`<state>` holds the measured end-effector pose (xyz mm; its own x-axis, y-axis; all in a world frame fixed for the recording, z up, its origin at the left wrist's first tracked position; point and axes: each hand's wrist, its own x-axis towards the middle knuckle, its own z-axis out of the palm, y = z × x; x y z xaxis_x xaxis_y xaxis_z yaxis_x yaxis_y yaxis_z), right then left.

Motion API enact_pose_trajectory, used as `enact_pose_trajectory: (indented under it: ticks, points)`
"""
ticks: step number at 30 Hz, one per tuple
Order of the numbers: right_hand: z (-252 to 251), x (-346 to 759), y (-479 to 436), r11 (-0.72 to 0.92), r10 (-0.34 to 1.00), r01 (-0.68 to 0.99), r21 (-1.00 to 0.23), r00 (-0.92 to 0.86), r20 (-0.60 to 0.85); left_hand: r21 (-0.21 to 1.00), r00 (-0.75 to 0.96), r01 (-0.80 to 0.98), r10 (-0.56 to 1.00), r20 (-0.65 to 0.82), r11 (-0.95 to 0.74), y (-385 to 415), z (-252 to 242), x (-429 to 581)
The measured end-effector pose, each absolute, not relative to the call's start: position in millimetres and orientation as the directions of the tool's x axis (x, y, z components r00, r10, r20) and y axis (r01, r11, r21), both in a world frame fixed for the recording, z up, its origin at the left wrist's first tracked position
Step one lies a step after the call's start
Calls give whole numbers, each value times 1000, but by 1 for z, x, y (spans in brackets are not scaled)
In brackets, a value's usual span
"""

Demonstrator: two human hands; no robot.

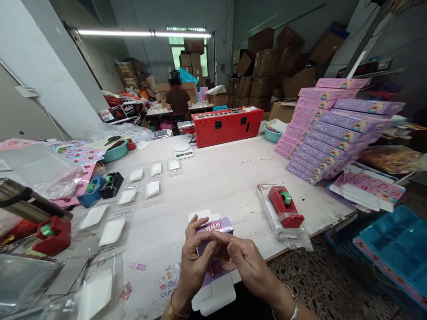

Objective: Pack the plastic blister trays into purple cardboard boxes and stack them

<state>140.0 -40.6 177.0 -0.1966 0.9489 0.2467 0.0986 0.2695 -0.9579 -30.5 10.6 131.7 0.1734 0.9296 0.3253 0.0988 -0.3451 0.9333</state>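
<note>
A small purple cardboard box with printed lettering is between my hands at the table's front edge. White flaps stick out from its lower end, and another white flap shows behind its top. My left hand grips the box from the left, fingers bent over its upper side. From the right, my right hand holds the same box, its fingers reaching across to meet the left fingertips. Both hands hide much of the printed front. Small stickers lie on the table to the left of my left hand.
Clear plastic trays with white pads line the left. A red tape dispenser rests on wrapped sheets at right. Stacked purple boxes and pink boxes stand beyond. Behind are a white scale, a red machine and a seated person.
</note>
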Motion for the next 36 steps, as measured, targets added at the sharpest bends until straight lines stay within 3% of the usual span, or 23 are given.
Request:
enact_pose_trajectory:
  ticks: [3, 6, 9, 11, 13, 16, 19, 21, 28, 36]
  points:
    - [180, 151, -38, 438, 898, 406, -802, -234, 372, 941, 157, 65, 935, 319, -332, 12, 133, -31]
    - [180, 168, -30, 515, 805, 784, -347, -304, 509, 936, 220, 118, 928, 302, -333, 13, 137, -35]
    - [180, 183, -20, 430, 725, 899, 83, -399, 561, 919, 277, 169, 912, 302, -356, 14, 143, -38]
    - [182, 195, -14, 366, 686, 906, 212, -417, 597, 911, 310, 181, 901, 305, -370, 15, 146, -39]
    - [185, 212, -8, 229, 668, 947, 227, -322, 671, 909, 348, 177, 888, 302, -378, 14, 148, -39]
    - [191, 245, 1, 41, 643, 997, 70, -80, 762, 911, 351, 167, 886, 301, -376, 10, 146, -40]
    - [195, 264, -2, 197, 633, 970, -139, -18, 774, 916, 306, 171, 903, 301, -363, 8, 142, -42]
    - [194, 258, -12, 333, 614, 929, -164, -82, 785, 919, 289, 169, 910, 298, -355, 8, 140, -43]
    - [197, 204, -40, 483, 659, 869, 108, -442, 608, 913, 365, 126, 874, 320, -387, 14, 135, -47]
    - [207, 195, -30, 587, 596, 738, 333, -672, 439, 913, 319, 53, 873, 368, -404, 14, 135, -39]
